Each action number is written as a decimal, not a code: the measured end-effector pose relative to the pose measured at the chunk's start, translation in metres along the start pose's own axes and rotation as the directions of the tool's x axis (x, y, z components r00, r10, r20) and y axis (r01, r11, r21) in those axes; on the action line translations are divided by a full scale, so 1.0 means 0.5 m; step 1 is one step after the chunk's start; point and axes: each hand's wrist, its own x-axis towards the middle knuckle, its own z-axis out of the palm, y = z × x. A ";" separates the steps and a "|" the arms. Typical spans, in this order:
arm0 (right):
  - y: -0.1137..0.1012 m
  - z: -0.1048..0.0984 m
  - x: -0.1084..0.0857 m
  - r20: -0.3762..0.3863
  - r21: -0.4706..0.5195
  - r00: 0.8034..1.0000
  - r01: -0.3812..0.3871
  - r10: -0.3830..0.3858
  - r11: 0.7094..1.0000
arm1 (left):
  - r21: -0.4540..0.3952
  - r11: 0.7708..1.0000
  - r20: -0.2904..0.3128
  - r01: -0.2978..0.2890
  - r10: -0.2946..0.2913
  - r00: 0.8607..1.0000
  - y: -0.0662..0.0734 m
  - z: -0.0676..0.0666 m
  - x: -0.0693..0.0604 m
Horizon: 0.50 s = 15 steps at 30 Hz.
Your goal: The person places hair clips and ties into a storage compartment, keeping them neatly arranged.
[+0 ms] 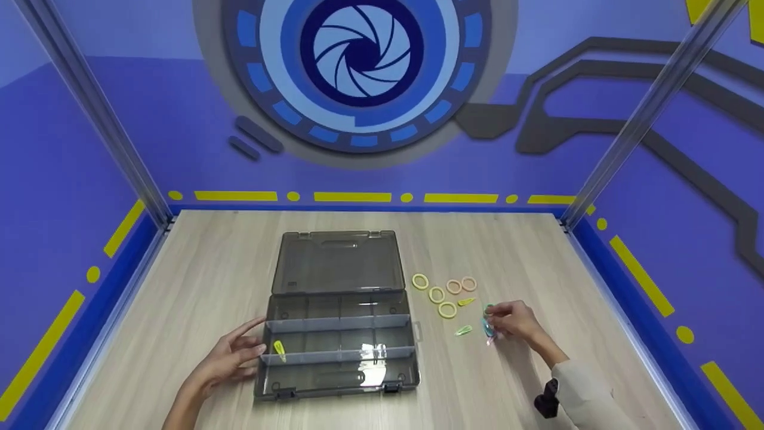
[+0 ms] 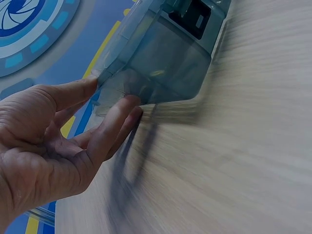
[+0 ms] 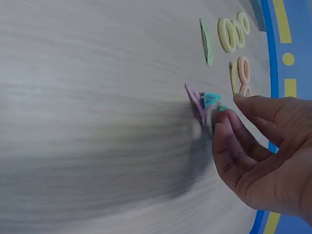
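We see a dark translucent box (image 1: 310,341) on the wooden table (image 1: 227,257), with its lid (image 1: 337,263) laid open on the far side. 2 pale dividers (image 1: 334,323) run along the box and mark off 3 rows. 1 bright yellow clip (image 1: 278,347) sits near the left end, by the nearer divider.

Our left hand (image 1: 227,359) touches the left side of the box, its fingers loosely spread and not wrapped round it.

Our right hand (image 1: 516,321) is down to the right of the box, fingers bent with their tips at a small green piece (image 3: 223,108); we cannot tell whether they pinch it or only touch it. Just beside them a teal clip (image 3: 211,99) and a pinkish-purple clip (image 3: 195,101) lie close together.

Between this hand and the box we have a pale green clip (image 3: 207,44), a 2nd yellow clip (image 1: 466,302), 3 yellow rings (image 3: 221,35) and 2 peach rings (image 3: 247,70). Behind the table stands a blue-violet wall (image 1: 149,119) with a round printed emblem (image 1: 362,54).
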 end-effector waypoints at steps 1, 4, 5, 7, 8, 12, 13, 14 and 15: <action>0.003 0.000 0.000 -0.007 -0.016 1.000 0.015 -0.016 1.000 | -0.001 1.000 -0.010 0.007 -0.007 1.000 0.001 0.001 0.001; 0.012 0.000 -0.004 0.001 -0.053 0.998 0.056 -0.056 0.997 | -0.002 1.000 -0.014 0.015 -0.015 1.000 0.001 0.000 0.002; 0.015 -0.001 -0.006 0.005 -0.063 0.998 0.067 -0.066 0.996 | -0.001 1.000 -0.008 0.012 -0.012 1.000 0.001 0.000 0.002; 0.020 -0.004 -0.009 0.002 -0.077 0.997 0.076 -0.076 0.994 | -0.004 1.000 0.011 0.004 -0.004 1.000 0.000 -0.002 0.002; 0.022 -0.006 -0.012 -0.007 -0.087 0.997 0.071 -0.072 0.994 | -0.006 1.000 0.023 -0.001 0.001 1.000 0.000 -0.002 0.001; 0.030 -0.011 -0.024 -0.032 -0.075 0.999 0.003 -0.005 0.997 | -0.015 1.000 0.047 -0.015 0.015 0.999 -0.001 -0.005 0.000; 0.031 -0.012 -0.027 -0.037 -0.067 0.999 -0.024 0.022 0.997 | -0.016 1.000 0.048 -0.015 0.016 0.999 -0.001 -0.005 0.000; 0.033 -0.012 -0.030 -0.037 -0.061 0.998 -0.055 0.053 0.997 | -0.014 1.000 0.047 -0.016 0.017 0.999 -0.001 -0.006 0.000; 0.034 -0.011 -0.033 -0.036 -0.052 0.996 -0.085 0.083 0.995 | -0.013 1.000 0.045 -0.016 0.017 0.999 0.000 -0.006 0.000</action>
